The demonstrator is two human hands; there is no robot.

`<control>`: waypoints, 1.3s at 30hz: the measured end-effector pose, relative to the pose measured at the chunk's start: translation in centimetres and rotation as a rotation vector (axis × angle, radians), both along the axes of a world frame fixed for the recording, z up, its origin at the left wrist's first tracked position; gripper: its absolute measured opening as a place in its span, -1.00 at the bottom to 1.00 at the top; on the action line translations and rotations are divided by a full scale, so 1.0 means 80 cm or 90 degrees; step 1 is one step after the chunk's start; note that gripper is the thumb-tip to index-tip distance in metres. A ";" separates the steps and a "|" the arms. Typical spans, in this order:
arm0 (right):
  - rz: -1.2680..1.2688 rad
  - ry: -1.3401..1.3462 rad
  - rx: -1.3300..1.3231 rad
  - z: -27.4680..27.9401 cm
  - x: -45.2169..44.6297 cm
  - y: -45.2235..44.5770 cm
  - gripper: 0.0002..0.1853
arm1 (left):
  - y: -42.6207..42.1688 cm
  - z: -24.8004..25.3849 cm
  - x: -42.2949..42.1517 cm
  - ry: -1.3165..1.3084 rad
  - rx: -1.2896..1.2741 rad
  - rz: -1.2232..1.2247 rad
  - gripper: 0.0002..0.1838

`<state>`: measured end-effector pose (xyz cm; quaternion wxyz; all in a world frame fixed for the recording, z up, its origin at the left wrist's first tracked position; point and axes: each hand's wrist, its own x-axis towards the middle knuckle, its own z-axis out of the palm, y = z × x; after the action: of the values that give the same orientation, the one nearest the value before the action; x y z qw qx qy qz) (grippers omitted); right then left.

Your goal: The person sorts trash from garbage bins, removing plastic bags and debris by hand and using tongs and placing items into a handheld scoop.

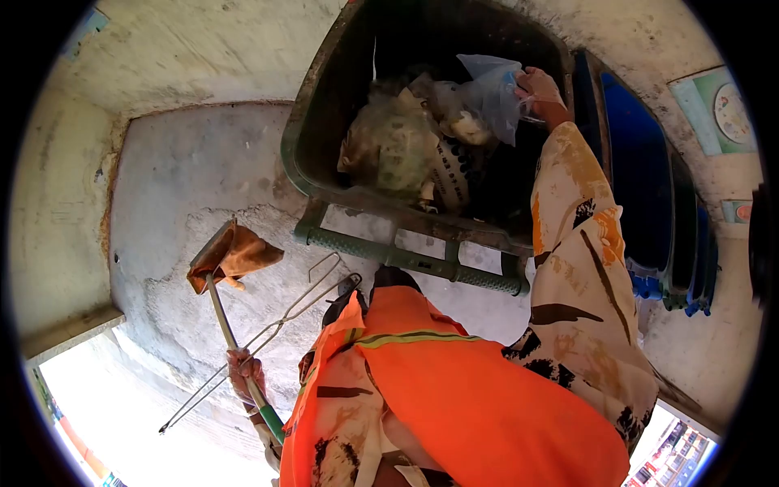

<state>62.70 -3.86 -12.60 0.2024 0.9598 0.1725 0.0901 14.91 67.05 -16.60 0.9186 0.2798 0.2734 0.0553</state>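
Note:
My right hand (542, 91), in a thin clear covering, reaches over the open green bin (414, 260) at its right side. Its fingers are closed on a translucent plastic bag (495, 93). Below and left of that bag, a pile of bagged rubbish (398, 150) lies inside the bin. My left hand (246, 373) is at the lower left, wrapped round a metal pole (219, 312) with a green lower part. An orange-brown cloth (243, 253) hangs on the head at the pole's far end. Long metal tongs (280, 325) cross the pole beside the same hand.
Blue and green bins (641, 170) stand in a row to the right. Stained walls (61, 187) rise behind and at the left. The floor (187, 178) is rough concrete. A green handle bar (357, 246) runs along the open bin's near side.

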 end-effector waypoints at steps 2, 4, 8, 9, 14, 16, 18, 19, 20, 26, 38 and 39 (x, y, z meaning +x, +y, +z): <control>0.014 0.049 -0.054 -0.020 0.005 -0.001 -0.59 | -0.007 0.008 0.000 0.022 -0.003 0.022 -0.72; -0.007 0.124 -0.071 -0.039 0.004 0.005 -0.58 | -0.010 0.013 0.001 0.033 -0.007 0.030 -0.71; -0.176 0.285 0.029 -0.100 -0.015 0.019 -0.61 | -0.016 0.018 -0.001 0.054 0.005 0.041 -0.68; -0.199 0.283 0.052 -0.119 -0.013 0.023 -0.62 | -0.017 0.019 0.000 0.055 0.008 0.040 -0.68; -0.250 0.225 0.145 -0.210 0.018 0.044 -0.64 | -0.035 0.037 0.009 0.122 0.013 0.107 -0.68; -0.264 0.208 0.163 -0.249 0.029 0.054 -0.65 | -0.044 0.049 0.009 0.132 0.020 0.119 -0.67; -0.272 0.193 0.165 -0.293 0.041 0.058 -0.66 | -0.049 0.052 0.012 0.132 0.016 0.129 -0.65; -0.278 0.182 0.166 -0.309 0.043 0.058 -0.66 | -0.047 0.054 0.012 0.133 0.017 0.132 -0.65; -0.282 0.170 0.166 -0.325 0.047 0.056 -0.67 | -0.049 0.057 0.012 0.137 0.013 0.131 -0.65; -0.232 0.063 0.173 -0.396 0.051 0.028 -0.68 | -0.051 0.060 -0.003 0.136 -0.042 0.148 -0.59; 0.014 0.046 0.138 -0.184 0.082 0.099 -0.70 | -0.042 0.038 0.011 0.134 0.010 0.108 -0.67; 0.036 0.058 0.108 -0.174 0.079 0.106 -0.70 | -0.042 0.037 0.014 0.112 -0.002 0.091 -0.69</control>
<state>68.99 4.62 -26.50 0.1098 0.9712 0.2008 0.0661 16.07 63.67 -13.61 0.8853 0.2619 0.3722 0.0954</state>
